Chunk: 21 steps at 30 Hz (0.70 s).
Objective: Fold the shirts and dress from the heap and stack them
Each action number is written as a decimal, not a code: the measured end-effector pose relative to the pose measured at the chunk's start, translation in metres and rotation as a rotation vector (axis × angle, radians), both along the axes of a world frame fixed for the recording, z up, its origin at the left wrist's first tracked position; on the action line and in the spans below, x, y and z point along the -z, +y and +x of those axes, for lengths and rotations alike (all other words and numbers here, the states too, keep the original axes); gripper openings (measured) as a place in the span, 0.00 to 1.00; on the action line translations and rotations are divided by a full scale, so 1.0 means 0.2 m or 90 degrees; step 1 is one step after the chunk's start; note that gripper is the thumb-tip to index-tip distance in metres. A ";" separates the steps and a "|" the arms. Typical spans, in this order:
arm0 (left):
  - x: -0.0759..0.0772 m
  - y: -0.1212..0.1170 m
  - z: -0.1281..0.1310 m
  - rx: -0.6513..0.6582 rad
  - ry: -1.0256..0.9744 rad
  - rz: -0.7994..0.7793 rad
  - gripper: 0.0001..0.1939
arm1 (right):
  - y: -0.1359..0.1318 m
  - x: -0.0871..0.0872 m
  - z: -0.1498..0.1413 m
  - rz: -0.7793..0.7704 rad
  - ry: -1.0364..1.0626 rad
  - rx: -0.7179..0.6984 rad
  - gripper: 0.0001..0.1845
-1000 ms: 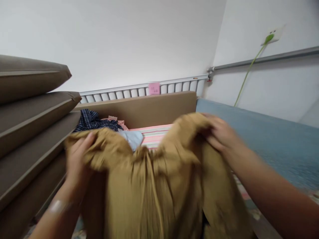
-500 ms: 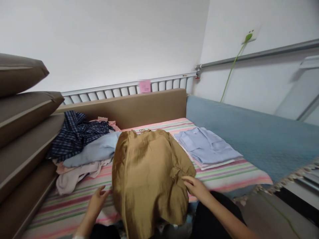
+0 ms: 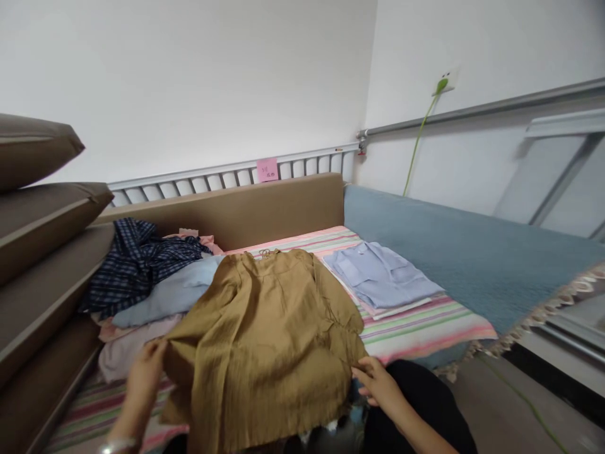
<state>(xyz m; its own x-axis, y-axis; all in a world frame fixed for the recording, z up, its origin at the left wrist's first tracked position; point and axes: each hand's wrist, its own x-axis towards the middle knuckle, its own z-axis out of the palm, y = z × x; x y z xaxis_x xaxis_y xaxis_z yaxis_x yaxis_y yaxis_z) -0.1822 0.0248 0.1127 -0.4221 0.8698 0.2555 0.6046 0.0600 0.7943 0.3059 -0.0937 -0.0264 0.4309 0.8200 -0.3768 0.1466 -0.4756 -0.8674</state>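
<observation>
Outward runs the ochre blouse (image 3: pixel 278 334), left hand (image 3: pixel 145 366) pinching its left edge, right hand (image 3: pixel 379 386) unclenched at its right.

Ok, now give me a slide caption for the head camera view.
Left hand pinching a brown shirt, right hand at its other side, folded clothes lying nearby on a striped sheet.

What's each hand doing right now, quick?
Left hand: closed, pinching the mustard blouse at its left side.
Right hand: fingers partly bent at the blouse's right edge; whether it grips the cloth cannot be told.
</observation>
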 end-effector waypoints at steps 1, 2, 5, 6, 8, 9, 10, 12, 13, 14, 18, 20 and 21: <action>-0.14 0.04 -0.10 -0.057 0.036 0.002 0.14 | 0.00 0.00 0.00 0.005 0.005 -0.002 0.21; -0.27 0.08 -0.20 -0.125 0.060 -0.005 0.15 | 0.00 0.01 0.00 0.008 0.007 0.000 0.21; -0.55 0.15 -0.38 -0.272 0.183 -0.098 0.19 | 0.00 0.01 -0.01 -0.005 0.005 0.013 0.20; -0.58 0.14 -0.40 -0.305 0.241 -0.096 0.21 | 0.00 0.00 -0.01 -0.008 0.000 0.009 0.19; -0.53 0.10 -0.33 -0.286 0.364 -0.040 0.23 | 0.01 -0.02 -0.01 0.021 -0.035 -0.024 0.17; -0.44 0.07 -0.26 -0.231 0.417 -0.003 0.23 | 0.01 -0.05 0.00 0.055 -0.070 -0.048 0.16; -0.33 0.02 -0.18 -0.127 0.461 0.025 0.22 | 0.02 -0.08 0.00 0.097 -0.118 -0.067 0.15; -0.02 -0.08 0.00 0.040 0.481 0.030 0.21 | 0.04 -0.16 0.01 0.189 -0.245 -0.102 0.16; 0.14 -0.14 0.07 0.085 0.495 -0.002 0.22 | 0.05 -0.20 0.00 0.220 -0.313 -0.121 0.17; 0.30 -0.20 0.14 0.107 0.508 -0.050 0.22 | 0.07 -0.24 0.00 0.233 -0.378 -0.140 0.20; 0.72 -0.34 0.22 0.178 0.608 -0.179 0.21 | 0.16 -0.31 -0.05 0.148 -0.542 -0.243 0.35; 0.78 -0.36 0.20 0.181 0.660 -0.195 0.23 | 0.20 -0.30 -0.05 0.119 -0.570 -0.258 0.29; 0.78 -0.35 0.19 0.176 0.676 -0.200 0.24 | 0.22 -0.29 -0.04 0.126 -0.573 -0.251 0.24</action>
<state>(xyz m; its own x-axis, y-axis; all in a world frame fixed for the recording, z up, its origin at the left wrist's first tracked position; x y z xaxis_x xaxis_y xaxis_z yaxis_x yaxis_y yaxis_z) -0.1443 -0.0455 -0.0432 0.0934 0.9878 0.1244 0.9855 -0.0740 -0.1528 0.2969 -0.0503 0.0308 0.1725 0.9784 0.1144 0.9032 -0.1107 -0.4147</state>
